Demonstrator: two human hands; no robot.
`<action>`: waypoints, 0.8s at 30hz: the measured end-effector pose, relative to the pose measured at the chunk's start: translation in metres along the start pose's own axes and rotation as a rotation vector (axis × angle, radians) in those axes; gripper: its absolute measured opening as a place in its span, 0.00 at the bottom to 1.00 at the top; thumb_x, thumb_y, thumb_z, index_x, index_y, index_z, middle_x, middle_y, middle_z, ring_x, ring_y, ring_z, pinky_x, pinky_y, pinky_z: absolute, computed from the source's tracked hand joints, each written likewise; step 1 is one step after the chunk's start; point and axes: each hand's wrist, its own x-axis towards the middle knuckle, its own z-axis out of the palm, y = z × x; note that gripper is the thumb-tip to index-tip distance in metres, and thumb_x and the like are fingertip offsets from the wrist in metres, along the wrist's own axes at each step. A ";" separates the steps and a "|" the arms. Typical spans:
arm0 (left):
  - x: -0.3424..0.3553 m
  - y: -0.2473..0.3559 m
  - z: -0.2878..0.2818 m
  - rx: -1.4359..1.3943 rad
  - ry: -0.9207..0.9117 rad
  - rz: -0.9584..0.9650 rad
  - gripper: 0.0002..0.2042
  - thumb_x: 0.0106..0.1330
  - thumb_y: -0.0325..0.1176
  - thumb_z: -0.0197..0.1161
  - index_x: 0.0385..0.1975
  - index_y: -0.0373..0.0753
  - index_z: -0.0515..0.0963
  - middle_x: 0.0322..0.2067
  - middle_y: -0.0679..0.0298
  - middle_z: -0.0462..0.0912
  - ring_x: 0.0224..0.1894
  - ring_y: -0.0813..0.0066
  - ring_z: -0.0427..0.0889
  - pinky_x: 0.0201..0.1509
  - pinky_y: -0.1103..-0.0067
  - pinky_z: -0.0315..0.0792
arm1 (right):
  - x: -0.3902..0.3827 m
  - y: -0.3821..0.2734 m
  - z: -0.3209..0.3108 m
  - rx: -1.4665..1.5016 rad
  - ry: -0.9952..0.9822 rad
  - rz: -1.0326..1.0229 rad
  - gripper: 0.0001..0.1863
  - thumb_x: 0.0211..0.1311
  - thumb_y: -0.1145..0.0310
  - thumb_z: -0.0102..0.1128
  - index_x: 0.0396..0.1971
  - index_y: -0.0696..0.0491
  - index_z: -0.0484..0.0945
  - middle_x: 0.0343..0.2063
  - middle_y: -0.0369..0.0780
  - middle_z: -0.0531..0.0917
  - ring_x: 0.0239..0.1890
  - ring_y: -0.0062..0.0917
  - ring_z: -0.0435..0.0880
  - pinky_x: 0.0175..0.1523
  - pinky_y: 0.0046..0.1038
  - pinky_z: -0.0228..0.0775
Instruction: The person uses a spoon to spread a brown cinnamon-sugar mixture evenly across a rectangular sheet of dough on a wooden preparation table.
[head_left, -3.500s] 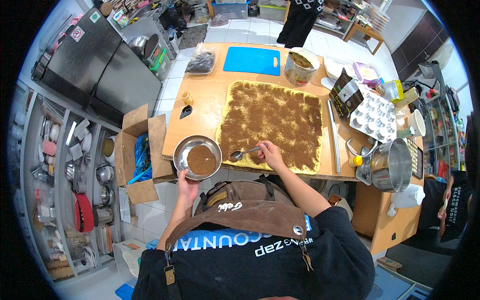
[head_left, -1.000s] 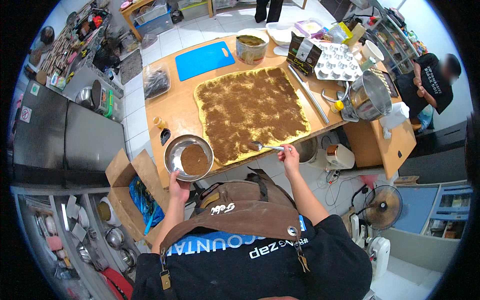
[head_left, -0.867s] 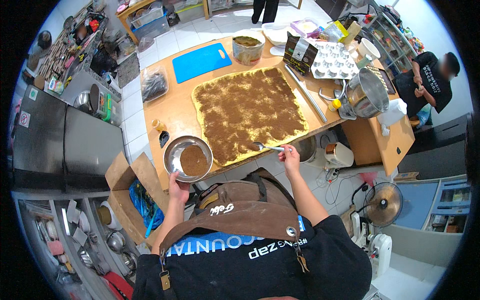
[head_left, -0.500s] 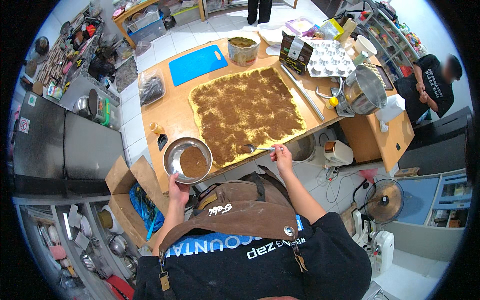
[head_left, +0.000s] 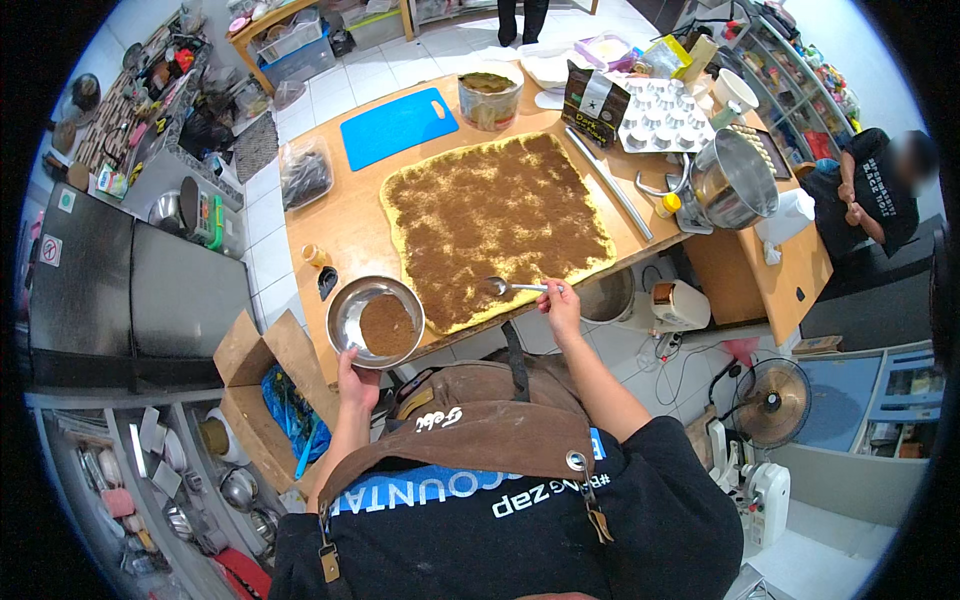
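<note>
A wide sheet of yellow dough [head_left: 603,258] lies on the table, mostly covered with patchy brown powder [head_left: 470,200]. My right hand [head_left: 560,306] grips the handle of a metal spoon [head_left: 520,287]. The spoon's bowl is over the near part of the dough; whether it touches cannot be told. My left hand [head_left: 358,374] is closed on the near rim of a steel bowl [head_left: 343,300], which sits at the table's near left edge beside the dough. Loose brown powder [head_left: 388,325] covers part of the bowl's bottom.
On the wooden table [head_left: 345,220] are a blue cutting board [head_left: 398,130], a tub [head_left: 490,103], a metal tube [head_left: 610,185], a muffin tin [head_left: 662,118], a steel mixing bowl [head_left: 735,180] and a small jar [head_left: 316,256]. A person [head_left: 870,190] stands at right. An open cardboard box [head_left: 245,375] is left.
The spoon and my right hand have moved slightly up and left over the dough. The spoon's bowl held brown powder before and now looks mostly bare. More powder lies near it.
</note>
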 end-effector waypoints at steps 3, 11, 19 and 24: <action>0.001 0.001 -0.004 -0.001 0.004 0.006 0.18 0.52 0.34 0.54 0.44 0.46 0.64 0.45 0.65 0.71 0.47 0.68 0.71 0.50 0.67 0.67 | 0.000 -0.011 0.001 0.011 0.077 -0.032 0.11 0.63 0.64 0.45 0.34 0.56 0.72 0.15 0.34 0.73 0.16 0.12 0.68 0.21 0.14 0.61; 0.001 0.001 -0.001 -0.008 -0.008 -0.002 0.18 0.52 0.35 0.54 0.44 0.46 0.64 0.44 0.64 0.71 0.47 0.68 0.71 0.50 0.67 0.67 | -0.002 -0.006 -0.003 0.021 -0.025 0.044 0.11 0.63 0.64 0.43 0.35 0.55 0.71 0.16 0.34 0.73 0.16 0.14 0.69 0.21 0.16 0.62; 0.001 0.001 0.003 0.024 -0.022 -0.008 0.19 0.51 0.36 0.54 0.45 0.42 0.65 0.44 0.63 0.72 0.46 0.67 0.72 0.50 0.68 0.67 | 0.018 -0.017 -0.026 0.138 0.252 0.043 0.09 0.63 0.64 0.44 0.33 0.54 0.70 0.16 0.34 0.72 0.16 0.13 0.68 0.21 0.15 0.62; 0.001 0.001 0.004 0.029 -0.001 -0.028 0.19 0.52 0.36 0.54 0.45 0.41 0.65 0.44 0.63 0.73 0.46 0.67 0.72 0.50 0.68 0.67 | 0.024 -0.013 -0.019 0.082 0.215 -0.012 0.10 0.63 0.64 0.44 0.33 0.54 0.70 0.17 0.33 0.73 0.16 0.12 0.68 0.21 0.14 0.61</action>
